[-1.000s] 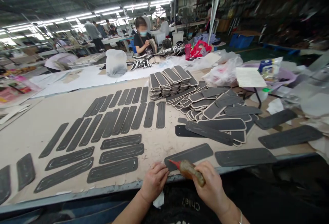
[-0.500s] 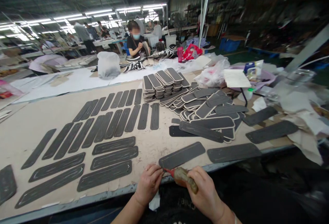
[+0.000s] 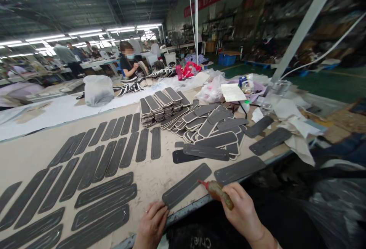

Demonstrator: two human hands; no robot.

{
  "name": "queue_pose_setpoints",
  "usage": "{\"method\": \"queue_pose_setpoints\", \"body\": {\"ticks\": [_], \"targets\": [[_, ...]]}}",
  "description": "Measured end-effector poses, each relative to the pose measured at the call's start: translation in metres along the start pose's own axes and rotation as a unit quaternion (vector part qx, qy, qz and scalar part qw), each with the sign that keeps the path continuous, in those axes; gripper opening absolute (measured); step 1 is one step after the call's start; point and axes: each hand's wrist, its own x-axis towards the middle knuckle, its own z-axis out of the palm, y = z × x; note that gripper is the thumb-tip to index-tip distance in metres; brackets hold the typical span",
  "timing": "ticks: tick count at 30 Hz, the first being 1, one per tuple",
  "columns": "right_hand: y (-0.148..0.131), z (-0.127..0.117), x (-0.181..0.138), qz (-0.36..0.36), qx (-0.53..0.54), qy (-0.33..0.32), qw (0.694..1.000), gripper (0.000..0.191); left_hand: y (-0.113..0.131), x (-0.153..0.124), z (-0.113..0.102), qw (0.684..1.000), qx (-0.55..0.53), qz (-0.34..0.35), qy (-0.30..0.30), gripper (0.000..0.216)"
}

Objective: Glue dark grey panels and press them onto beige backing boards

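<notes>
My left hand (image 3: 151, 224) pinches the near end of a dark grey rubber strip (image 3: 186, 184) that lies on the table's front edge. My right hand (image 3: 243, 212) is closed around a brownish glue bottle (image 3: 219, 193), whose red nozzle hovers just off the strip's right side. Several more grey strips (image 3: 103, 190) lie in rows to the left on the beige tabletop (image 3: 37, 153). Another single strip (image 3: 239, 169) lies just right of the held one.
Stacks and a loose heap of strips (image 3: 200, 121) sit mid-table. Paper scraps and plastic bags (image 3: 288, 121) crowd the right end. A white bag (image 3: 98, 89) stands at the back. A person (image 3: 128, 64) sits at the far side; a grey pole (image 3: 307, 22) rises right.
The view has swung to the right. My right hand has drawn the glue bottle rightward, from the strip's near end to its right side. My left hand still holds the strip's near end.
</notes>
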Motion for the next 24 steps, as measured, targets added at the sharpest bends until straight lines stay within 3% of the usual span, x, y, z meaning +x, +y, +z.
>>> {"method": "queue_pose_setpoints", "body": {"ticks": [5,9,17,21,24], "targets": [[0.021,-0.008,0.003,0.012,-0.058,0.052,0.997,0.013,-0.008,0.003,0.0,0.997,0.035,0.067,0.03,0.02],[0.015,-0.005,0.001,0.004,-0.059,0.069,0.996,0.018,-0.008,0.009,-0.003,0.995,0.041,0.08,0.029,0.02],[-0.037,0.039,0.004,-0.003,0.104,-0.018,0.994,0.017,-0.004,0.008,-0.001,0.998,0.011,0.054,0.022,0.018],[-0.032,0.043,0.004,0.006,0.094,-0.044,0.995,0.017,-0.006,0.007,-0.001,0.998,0.024,0.048,0.013,0.018],[-0.014,0.029,0.005,0.025,0.065,-0.011,0.997,0.016,-0.007,0.008,-0.002,0.998,0.025,0.048,0.015,0.019]]}}
